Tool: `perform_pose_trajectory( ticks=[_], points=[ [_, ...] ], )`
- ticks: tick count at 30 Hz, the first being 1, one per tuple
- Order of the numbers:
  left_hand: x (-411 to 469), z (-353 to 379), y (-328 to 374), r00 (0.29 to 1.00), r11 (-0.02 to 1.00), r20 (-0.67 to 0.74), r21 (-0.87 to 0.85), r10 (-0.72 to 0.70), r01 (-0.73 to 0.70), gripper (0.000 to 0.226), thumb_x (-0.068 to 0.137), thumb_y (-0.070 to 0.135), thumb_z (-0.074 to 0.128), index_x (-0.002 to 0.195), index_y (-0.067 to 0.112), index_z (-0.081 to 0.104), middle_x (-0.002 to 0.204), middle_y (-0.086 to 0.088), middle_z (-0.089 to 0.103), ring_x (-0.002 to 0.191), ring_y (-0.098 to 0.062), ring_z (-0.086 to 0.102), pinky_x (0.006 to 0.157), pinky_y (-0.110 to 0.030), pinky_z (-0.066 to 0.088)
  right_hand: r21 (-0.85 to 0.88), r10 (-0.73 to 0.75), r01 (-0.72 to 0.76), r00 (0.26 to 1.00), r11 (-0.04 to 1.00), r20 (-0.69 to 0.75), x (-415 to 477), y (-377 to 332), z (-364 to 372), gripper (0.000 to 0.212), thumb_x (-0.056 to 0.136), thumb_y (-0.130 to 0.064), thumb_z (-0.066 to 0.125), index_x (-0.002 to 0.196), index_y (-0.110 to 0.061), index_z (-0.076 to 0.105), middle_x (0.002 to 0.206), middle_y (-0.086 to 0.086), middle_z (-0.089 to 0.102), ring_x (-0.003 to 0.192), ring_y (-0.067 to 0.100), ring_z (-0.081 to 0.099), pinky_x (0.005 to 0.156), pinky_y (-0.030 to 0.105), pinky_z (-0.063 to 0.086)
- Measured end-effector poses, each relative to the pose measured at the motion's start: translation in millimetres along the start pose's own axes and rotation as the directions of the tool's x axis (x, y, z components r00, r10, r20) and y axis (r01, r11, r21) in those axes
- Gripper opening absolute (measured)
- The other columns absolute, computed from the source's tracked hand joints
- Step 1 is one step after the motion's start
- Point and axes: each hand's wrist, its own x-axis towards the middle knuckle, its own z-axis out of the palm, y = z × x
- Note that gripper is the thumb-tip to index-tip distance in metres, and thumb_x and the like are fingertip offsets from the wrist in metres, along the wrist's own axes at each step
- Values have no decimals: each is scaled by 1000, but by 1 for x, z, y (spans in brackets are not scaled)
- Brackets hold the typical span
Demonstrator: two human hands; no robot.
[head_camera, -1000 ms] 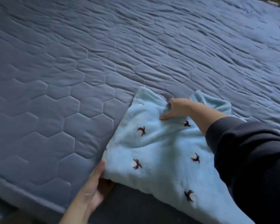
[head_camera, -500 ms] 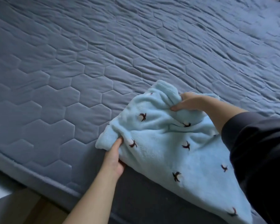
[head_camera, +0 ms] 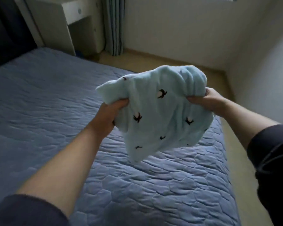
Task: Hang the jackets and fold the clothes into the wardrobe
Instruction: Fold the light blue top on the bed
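Holding a light-blue fleece garment in the air above the bed, a person is gripping it from both sides: the left hand is bunching its left edge and the right hand is clutching its upper right corner. With the lower part sagging unsupported, the folds are likely risking coming undone on the way to the wardrobe.

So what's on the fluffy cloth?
Light blue cloth with small dark bird-like marks, clearest in the head view.

Both arms outstretched, left hand, right hand each clutching garment, seemingly tightly
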Motion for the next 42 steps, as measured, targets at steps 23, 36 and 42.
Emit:
perform_pose_trajectory(
  ticks=[23, 36, 42],
  points=[
    [-203, -112, -255, 759, 520, -29, 711, -651, 473, 34, 74, 3, 78, 101, 17, 64, 92, 1, 72, 74, -1, 66, 63, -17, 51, -49, 374, -372, 906, 927, 198, -269, 320, 175, 33, 77, 10, 64, 101, -12, 66, 105, 1, 64, 103, 15, 55, 73, 15, 45],
    [22, -73, -372, 960, 409, -278, 875, -13, 259, 32, 92, 37, 54, 116, 16, 56, 117, -16, 62, 109, -37, 55, 77, -33, 34, 237, 477, -414, 757, 879, -446, -94, 406, 223, 36, 87, -16, 56, 123, -12, 50, 119, 13, 62, 111, 31, 57, 89, 33, 42],
    [57, -103, -452, 970, 87, -232, 970, 68, 226, 36, 97, 42, 40, 114, 12, 47, 111, -25, 60, 101, -44, 56, 71, -42, 35, -260, 348, -536, 776, 803, -526, -61, 466, 273, 45, 90, -29, 50, 127, -13, 30, 112, 24, 60, 96, 45, 59, 70, 42, 38]
  ],
)
